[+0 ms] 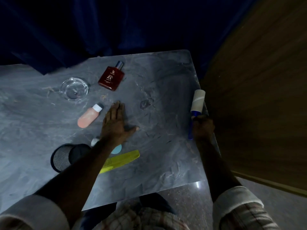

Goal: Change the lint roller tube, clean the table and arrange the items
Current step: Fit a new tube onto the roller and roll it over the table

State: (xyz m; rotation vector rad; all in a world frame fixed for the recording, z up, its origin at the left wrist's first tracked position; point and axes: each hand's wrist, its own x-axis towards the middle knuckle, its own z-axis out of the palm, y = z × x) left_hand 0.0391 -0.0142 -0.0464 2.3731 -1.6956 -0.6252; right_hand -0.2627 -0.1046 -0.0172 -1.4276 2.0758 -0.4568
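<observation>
My right hand grips the blue handle of a lint roller at the table's right edge, its pale tube pointing away from me. My left hand lies flat and open on the grey marble table, fingers together, palm down. Just left of it lies a pink bottle with a white cap. A red perfume bottle lies farther back. A yellow-green comb lies under my left forearm, next to a light blue round item that the arm partly hides.
A glass ashtray sits at the back left. A black mesh pen cup lies on its side near my left forearm, with a small white object beside it. A dark blue curtain hangs behind the table and a wooden panel stands on the right.
</observation>
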